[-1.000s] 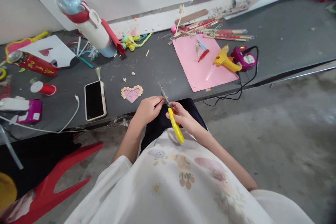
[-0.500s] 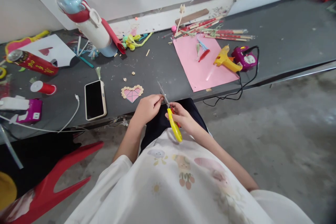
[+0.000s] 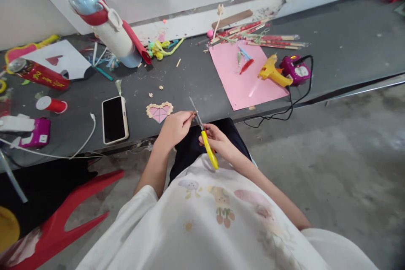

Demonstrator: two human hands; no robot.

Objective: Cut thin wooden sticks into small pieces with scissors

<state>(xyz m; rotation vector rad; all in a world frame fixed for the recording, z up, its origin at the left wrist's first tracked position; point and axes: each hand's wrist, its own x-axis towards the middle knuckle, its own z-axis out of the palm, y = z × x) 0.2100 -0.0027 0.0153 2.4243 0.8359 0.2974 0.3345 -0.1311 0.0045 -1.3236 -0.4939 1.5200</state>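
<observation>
Scissors [image 3: 206,141] are grasped in the person's right hand [image 3: 217,138], blades reaching over the front edge of the desk [image 3: 190,71]; the left hand [image 3: 175,128] pinches a scrap [image 3: 195,113] too tiny for me to identify. Near that edge lies a pink heart [image 3: 159,114].

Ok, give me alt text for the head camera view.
A right hand holds yellow-handled scissors close to the left hand at a grey table. Left lies a pink, beige-trimmed heart; right, a yellow glue gun partly on pink paper.

The yellow-and-red scissors [image 3: 205,137] slant, tips over the front edge of the desk [image 3: 186,74]; a tiny brownish bit [image 3: 194,113] is by the blades.
</observation>
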